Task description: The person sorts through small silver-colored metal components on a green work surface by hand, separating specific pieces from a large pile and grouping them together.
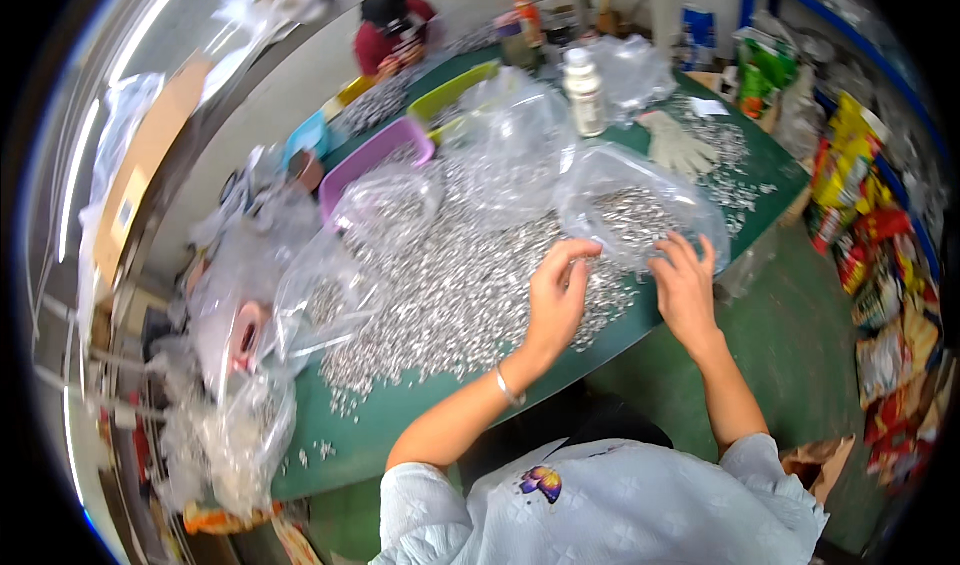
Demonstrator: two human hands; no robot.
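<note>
Small silvery metal pieces lie in a wide heap on the green table. A clear plastic bag, with more of the pieces in it, lies at the heap's right side. My left hand is at the bag's near left edge, fingers curved and thumb apart from the index finger; nothing shows between them. My right hand is over the bag's near right side with its fingers spread and slightly bent. Whether its fingertips touch the pieces I cannot tell.
Behind the heap are more clear bags, a white bottle, a purple bin and a green bin. A pale glove lies beyond the bag. Another person sits at the far end. Colourful packages fill the right side.
</note>
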